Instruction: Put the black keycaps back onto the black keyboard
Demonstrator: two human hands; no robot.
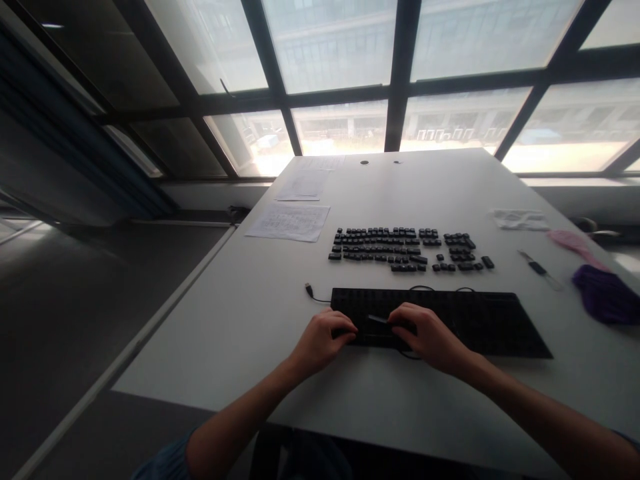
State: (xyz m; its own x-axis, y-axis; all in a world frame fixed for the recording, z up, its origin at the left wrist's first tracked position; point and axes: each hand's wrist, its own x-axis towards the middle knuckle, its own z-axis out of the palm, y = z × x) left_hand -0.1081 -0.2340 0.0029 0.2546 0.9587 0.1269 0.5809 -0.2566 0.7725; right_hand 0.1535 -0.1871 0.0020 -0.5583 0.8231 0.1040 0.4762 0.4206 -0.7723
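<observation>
A black keyboard lies in front of me, its upper face dark and mostly without visible keycaps. My right hand pinches a long, narrow keycap, a space bar, tilted just above the keyboard's left half. Over the keyboard's front left part, my left hand has its thumb and fingers drawn together; whatever lies between them is hidden. Behind the keyboard, loose black keycaps stand in rows on the white table, laid out much like a keyboard.
A USB plug on its cable lies left of the keyboard. Printed sheets rest at the back left. On the right are a tool with a dark handle, a white cloth, a pink cloth and a purple cloth.
</observation>
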